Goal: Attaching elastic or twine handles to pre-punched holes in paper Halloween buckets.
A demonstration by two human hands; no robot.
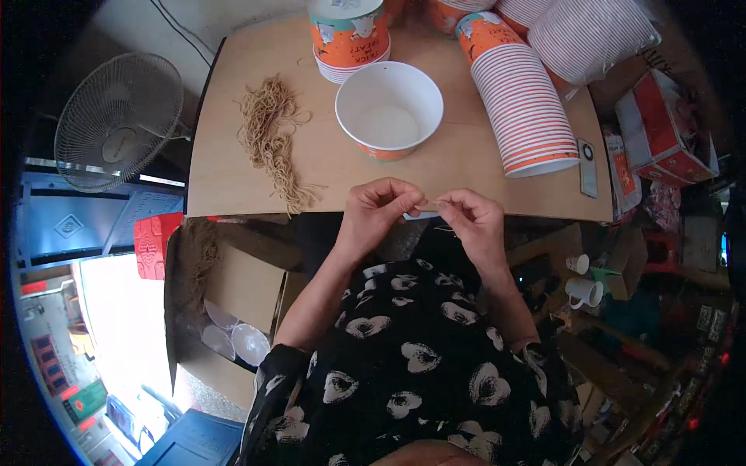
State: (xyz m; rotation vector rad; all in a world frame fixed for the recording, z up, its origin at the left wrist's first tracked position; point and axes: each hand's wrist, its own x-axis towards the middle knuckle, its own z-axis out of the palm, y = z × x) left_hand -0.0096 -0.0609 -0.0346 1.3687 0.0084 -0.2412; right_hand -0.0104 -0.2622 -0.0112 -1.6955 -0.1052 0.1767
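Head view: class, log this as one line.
left hand: pinching tan strand; right hand: pinching, apparently same strand; paper bucket: upright on tabletop; tan cord pile: left of bucket

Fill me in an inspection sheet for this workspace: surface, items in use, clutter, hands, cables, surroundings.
Surface: brown tabletop, in use.
Job's things: tangled tan string pile at left; white-lined bucket standing upright, mid-table.
Clutter: long nested stack lying at right, small flat device beside it; orange-patterned stack behind the bucket.
Hands: left hand and right hand close together near the table's front edge, apparently pinching a thin strand.
Cables: dark cable against the wall, upper left.
Surroundings: fan left; opened cardboard box lower left; white mug lower right.
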